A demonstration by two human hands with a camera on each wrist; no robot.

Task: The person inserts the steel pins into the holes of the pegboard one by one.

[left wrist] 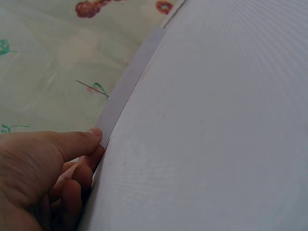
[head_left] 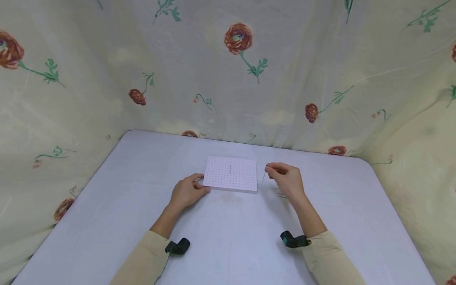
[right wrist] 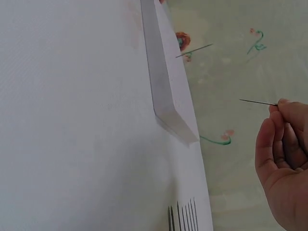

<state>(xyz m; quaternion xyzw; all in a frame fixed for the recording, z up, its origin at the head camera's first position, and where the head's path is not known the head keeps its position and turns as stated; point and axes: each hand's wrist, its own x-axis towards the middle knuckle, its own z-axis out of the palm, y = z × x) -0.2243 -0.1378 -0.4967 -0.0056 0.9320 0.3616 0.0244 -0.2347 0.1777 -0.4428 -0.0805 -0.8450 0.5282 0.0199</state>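
A white board [head_left: 217, 170] with rows of small holes lies on the table, and one thin needle [head_left: 230, 169] stands upright near its middle. My left hand [head_left: 187, 191] grips the board's near left corner, thumb against the front side face and the other fingers by the left edge. To the right of the board, my right hand [head_left: 286, 182] is raised and pinches another needle [head_left: 264, 176] between thumb and fingertips. In the right wrist view that needle [right wrist: 257, 101] points away from the fingertips, apart from the board [right wrist: 163, 67].
Several loose needles [head_left: 281, 194] lie side by side on the white table [head_left: 228, 237], partly below my right forearm. A floral curtain [head_left: 278, 59] hangs behind and at both sides of the table. Black wrist cameras sit on both sleeves.
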